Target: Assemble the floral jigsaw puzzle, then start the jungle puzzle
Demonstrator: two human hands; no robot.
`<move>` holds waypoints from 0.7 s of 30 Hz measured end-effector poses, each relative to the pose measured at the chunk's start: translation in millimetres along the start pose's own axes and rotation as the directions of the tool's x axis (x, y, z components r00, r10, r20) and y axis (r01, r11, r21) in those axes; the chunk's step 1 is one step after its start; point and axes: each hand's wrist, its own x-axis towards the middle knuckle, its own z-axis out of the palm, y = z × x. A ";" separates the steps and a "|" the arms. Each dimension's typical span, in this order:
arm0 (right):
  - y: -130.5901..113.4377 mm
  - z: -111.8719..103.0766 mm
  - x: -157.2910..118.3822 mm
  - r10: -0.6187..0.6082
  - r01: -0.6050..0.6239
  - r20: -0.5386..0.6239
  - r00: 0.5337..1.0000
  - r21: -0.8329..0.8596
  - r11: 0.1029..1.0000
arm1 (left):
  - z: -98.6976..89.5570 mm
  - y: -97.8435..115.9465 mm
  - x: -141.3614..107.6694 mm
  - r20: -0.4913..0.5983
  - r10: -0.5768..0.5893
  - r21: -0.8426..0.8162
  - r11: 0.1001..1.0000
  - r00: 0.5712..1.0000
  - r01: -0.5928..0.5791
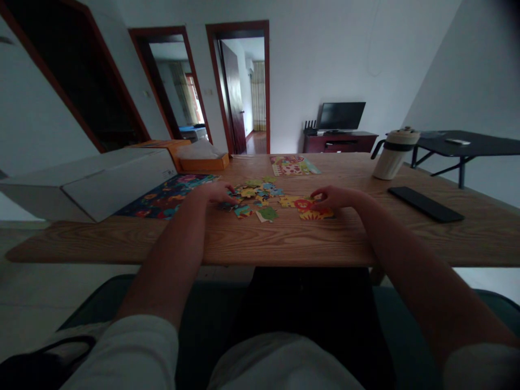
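Observation:
Loose jigsaw pieces (249,192) in green, yellow and blue lie in a pile on the wooden table (260,244). My left hand (217,194) is at the pile's left edge, fingers apart and touching or just above the pieces there; nothing shows in its grasp. On the right, my right hand (328,197) rests over a joined red and yellow section (314,214), thumb and fingers spread at its upper right side. A green piece (267,214) lies between the hands, nearer the front edge.
Behind the pile lies a picture card (292,166). A dark floral sheet (162,197), a long white box (105,176) and an orange box (205,161) are at left. A jug (394,154) and a black flat object (424,203) are at right.

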 end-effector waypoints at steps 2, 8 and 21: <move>0.1 0.4 0.4 0.004 -0.004 0.002 1.000 0.003 1.000 | 0.8 0.1 0.4 -0.019 0.012 -0.002 1.000 1.000 -0.012; 1.1 0.5 1.3 -0.008 0.008 0.003 1.000 0.006 1.000 | 1.2 4.4 -1.2 -0.014 0.019 -0.025 1.000 1.000 -0.019; -41.4 19.4 -2.4 -0.161 0.135 -0.231 0.960 -0.122 0.983 | -0.4 16.1 -5.1 -0.002 0.008 0.028 1.000 1.000 -0.008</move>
